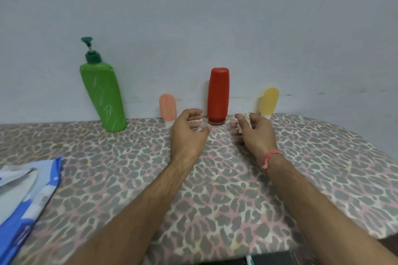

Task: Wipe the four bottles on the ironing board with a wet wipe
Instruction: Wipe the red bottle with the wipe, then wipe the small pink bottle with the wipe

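Four bottles stand along the wall on the leopard-print ironing board (215,178): a tall green pump bottle (103,97) at the left, a small pink tube (167,107), a red bottle (218,94) standing on its cap, and a small yellow tube (268,101). My left hand (188,131) hovers just left of the red bottle's base, fingers loosely curved and holding nothing. My right hand (254,130) grips a crumpled white wet wipe (245,116) just right of the red bottle and in front of the yellow tube.
A blue and white wet-wipe pack (23,196) lies at the board's near left. A pale wall rises directly behind the bottles. The board's rounded end curves away at the right, with a dark object (269,259) below its front edge.
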